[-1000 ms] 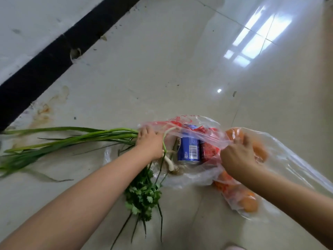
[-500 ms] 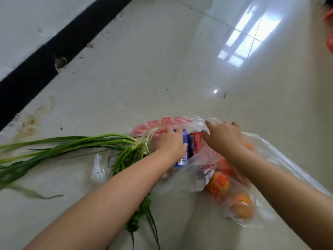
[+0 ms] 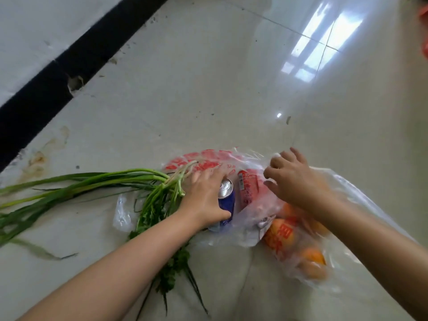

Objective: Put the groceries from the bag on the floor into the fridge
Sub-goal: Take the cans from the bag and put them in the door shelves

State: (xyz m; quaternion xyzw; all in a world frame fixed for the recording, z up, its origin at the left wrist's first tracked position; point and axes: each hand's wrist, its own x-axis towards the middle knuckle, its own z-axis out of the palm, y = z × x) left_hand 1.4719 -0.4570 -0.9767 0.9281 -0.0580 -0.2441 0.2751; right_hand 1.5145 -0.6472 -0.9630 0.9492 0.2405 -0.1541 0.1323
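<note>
A clear plastic bag with red print lies on the floor. My left hand grips a blue drink can at the bag's mouth, its silver top showing. Next to it lies a red can inside the bag. My right hand pinches the bag's upper edge and holds it up. A second clear bag to the right holds several oranges. Green onions and coriander lie on the floor to the left of the bag.
The floor is glossy pale tile with window glare at the upper right. A black skirting strip runs along the white wall at the upper left. Brown stains mark the floor near it. A red object shows at the right edge.
My left hand let go of the greens, moved right and took hold of the blue can. My right hand shifted from the orange bag up to the printed bag's edge.
</note>
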